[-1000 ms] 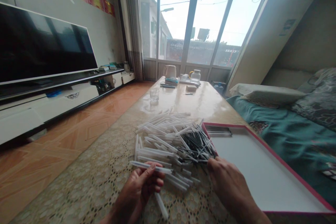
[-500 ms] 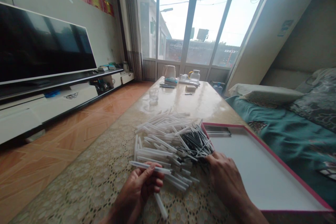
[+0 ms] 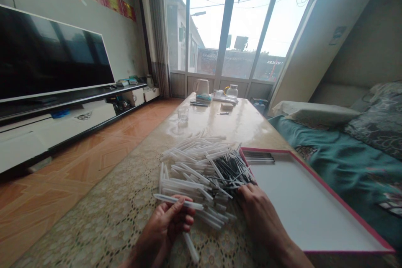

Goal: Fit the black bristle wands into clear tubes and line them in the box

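My left hand (image 3: pixel 171 217) pinches a translucent white pen barrel (image 3: pixel 179 202) between thumb and fingers, its pointed end to the left. Below that hand, another white barrel (image 3: pixel 191 248) lies on the patterned table. Beyond it spreads a heap of similar pen barrels (image 3: pixel 185 184). Thin dark pen refills with pale ends (image 3: pixel 230 169) lie piled at the heap's right side. My right hand (image 3: pixel 256 201) reaches down at the near edge of the refills, with its fingers curled. Its fingertips are hidden behind the hand, so what they grip cannot be made out.
A shallow white tray with a pink rim (image 3: pixel 342 201) lies at the right, several finished-looking pens (image 3: pixel 259 157) in its far left corner. Farther up the table stand a clear glass (image 3: pixel 183 116), a kettle (image 3: pixel 202 87) and a glass jug (image 3: pixel 231 91). A sofa (image 3: pixel 333 155) borders the right.
My right hand has shifted slightly left and closer in along the refills' near edge. My left hand keeps the same barrel in nearly the same place.
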Available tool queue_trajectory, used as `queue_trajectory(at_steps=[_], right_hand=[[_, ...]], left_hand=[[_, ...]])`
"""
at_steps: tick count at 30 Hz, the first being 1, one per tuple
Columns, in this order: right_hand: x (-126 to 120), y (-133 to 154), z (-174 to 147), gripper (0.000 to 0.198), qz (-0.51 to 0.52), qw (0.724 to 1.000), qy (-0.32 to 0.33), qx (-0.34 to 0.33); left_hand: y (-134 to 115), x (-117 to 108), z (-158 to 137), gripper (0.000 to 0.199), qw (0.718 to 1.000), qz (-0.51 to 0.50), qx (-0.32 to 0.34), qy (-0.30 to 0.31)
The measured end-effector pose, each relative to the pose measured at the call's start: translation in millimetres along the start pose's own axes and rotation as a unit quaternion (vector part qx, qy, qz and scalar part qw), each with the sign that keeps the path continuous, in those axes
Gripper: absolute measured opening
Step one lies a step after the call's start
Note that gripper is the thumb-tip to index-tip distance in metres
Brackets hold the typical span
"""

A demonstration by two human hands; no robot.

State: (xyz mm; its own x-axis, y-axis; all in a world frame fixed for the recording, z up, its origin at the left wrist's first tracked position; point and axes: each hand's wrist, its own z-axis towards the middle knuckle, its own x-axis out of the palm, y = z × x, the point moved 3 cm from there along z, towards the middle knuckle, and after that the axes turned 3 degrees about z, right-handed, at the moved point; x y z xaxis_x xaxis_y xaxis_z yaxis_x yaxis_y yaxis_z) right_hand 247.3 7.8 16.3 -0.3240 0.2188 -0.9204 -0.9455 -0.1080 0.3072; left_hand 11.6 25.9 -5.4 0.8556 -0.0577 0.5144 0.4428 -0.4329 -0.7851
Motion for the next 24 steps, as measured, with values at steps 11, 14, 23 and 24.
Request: queue_trajectory(at_steps=[11, 14, 23, 24], right_hand=[[-12, -3, -3, 0.025, -0.007, 0.998, 0.046, 0.045], [-11, 1, -1, 0.022, -0.01, 0.999, 0.045, 0.029], [-3, 0, 1, 0.019, 0.0, 1.0, 0.011, 0.03], [-5, 1, 0, 0.017, 0.021, 0.999, -0.002, 0.035]], left_hand=[[-2, 2, -3, 0.015, 1.0, -0.012, -0.004, -0.001], [-2, 2, -2, 0.015, 1.0, -0.009, -0.003, -0.002], [4, -5, 2, 0.016, 1.0, 0.0, 0.001, 0.015], [5, -5, 2, 0.018, 1.0, 0.001, 0.001, 0.018]])
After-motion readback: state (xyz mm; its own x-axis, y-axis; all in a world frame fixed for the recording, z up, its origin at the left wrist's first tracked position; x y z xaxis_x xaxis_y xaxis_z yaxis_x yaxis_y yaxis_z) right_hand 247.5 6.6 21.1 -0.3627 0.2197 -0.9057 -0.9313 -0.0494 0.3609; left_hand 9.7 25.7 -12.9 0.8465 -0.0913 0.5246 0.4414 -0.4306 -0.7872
